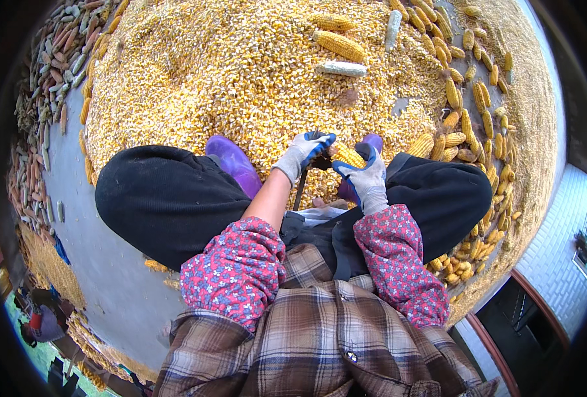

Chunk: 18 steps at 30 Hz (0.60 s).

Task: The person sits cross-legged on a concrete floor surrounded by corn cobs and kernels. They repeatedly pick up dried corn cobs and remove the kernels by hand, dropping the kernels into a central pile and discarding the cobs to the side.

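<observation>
My right hand (365, 173), in a grey and blue work glove, grips a yellow ear of corn (349, 155) that still has kernels on it. My left hand (301, 153), gloved the same way, is closed at a narrow dark bar (301, 191). The bar runs up from between my legs and its end shows above the glove. The left fingertips are close to the tip of the ear; whether they touch it is hard to see. Dark material between the hands is partly hidden. Below and around lies a wide heap of loose corn kernels (214, 89).
Two ears of corn (339, 45) and bare cobs (342, 69) lie on the heap. More unshelled ears (467, 126) line the right side. Stripped cobs (65, 54) are piled left, beyond grey floor (94, 238). A purple boot (233, 164) rests among the kernels.
</observation>
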{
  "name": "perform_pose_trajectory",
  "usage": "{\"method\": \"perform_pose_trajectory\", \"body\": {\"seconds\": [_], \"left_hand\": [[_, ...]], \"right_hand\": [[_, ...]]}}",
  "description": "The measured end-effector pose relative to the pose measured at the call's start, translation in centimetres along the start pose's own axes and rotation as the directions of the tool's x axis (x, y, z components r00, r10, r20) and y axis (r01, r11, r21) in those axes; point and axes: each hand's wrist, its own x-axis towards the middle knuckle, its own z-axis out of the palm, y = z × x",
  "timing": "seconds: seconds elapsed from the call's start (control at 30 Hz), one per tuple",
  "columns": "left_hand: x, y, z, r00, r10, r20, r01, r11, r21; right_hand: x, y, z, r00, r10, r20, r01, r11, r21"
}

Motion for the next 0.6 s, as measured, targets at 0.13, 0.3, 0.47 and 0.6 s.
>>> {"method": "perform_pose_trajectory", "body": {"seconds": [0.13, 0.3, 0.47, 0.6], "left_hand": [[-0.3, -0.8, -1.0, 0.987, 0.058, 0.152, -0.003, 0.940, -0.341], [0.4, -2.2, -1.9, 0.941, 0.265, 0.213, -0.241, 0.962, -0.129], [-0.2, -0.9, -1.4, 0.968, 0.142, 0.205, -0.110, 0.981, -0.158], [0.5, -0.7, -1.4, 1.000, 0.027, -0.010, -0.028, 0.968, -0.248]], "right_hand": [[1.0, -0.4, 0.8, 0.958, 0.286, 0.020, -0.195, 0.599, 0.776], [2.3, -0.7, 4.0, 0.956, 0.262, 0.135, -0.204, 0.257, 0.945], [3.9, 2.5, 4.4, 0.933, 0.272, 0.237, -0.346, 0.491, 0.800], [1.8, 1.7, 3.5, 0.906, 0.199, 0.374, -0.390, 0.737, 0.552]]}}
